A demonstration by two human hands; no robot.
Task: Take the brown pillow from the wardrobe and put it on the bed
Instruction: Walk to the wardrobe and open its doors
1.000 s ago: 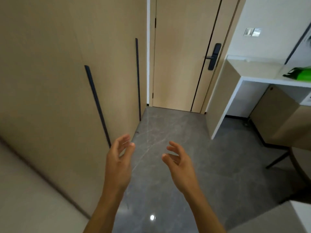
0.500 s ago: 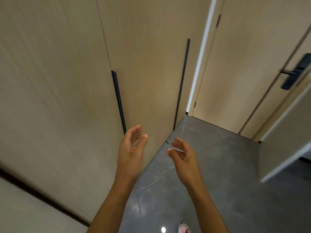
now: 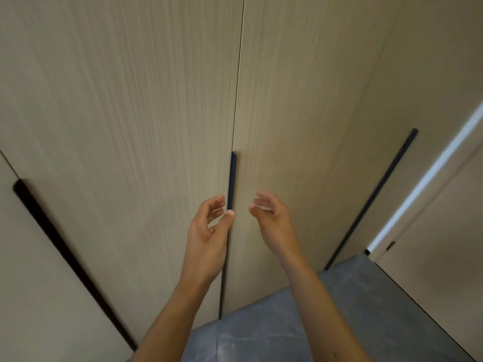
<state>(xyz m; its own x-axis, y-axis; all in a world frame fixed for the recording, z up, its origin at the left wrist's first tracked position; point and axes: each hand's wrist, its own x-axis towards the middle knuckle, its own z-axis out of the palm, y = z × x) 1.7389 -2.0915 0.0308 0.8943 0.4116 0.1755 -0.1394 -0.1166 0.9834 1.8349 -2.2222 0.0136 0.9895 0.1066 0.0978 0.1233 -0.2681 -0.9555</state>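
Observation:
The beige wood-grain wardrobe [image 3: 130, 113] fills the view, all its doors closed. A long dark vertical handle [image 3: 232, 176] runs down the seam between the two middle doors. My left hand [image 3: 209, 236] is raised in front of this handle, fingers curled and apart, thumb tip level with the handle strip; whether it touches is unclear. My right hand [image 3: 274, 220] hovers just right of the handle, fingers spread, holding nothing. The brown pillow and the bed are out of sight.
Two more dark handles show on the wardrobe, the left handle [image 3: 65, 252] and the right handle [image 3: 373, 197]. Grey tiled floor [image 3: 274, 335] lies below. A beige room door [image 3: 449, 231] with a bright frame strip stands at the right.
The view has swung left to face the wardrobe head-on. Both hands have risen and come close to the middle handle; the room door and desk have slid out to the right.

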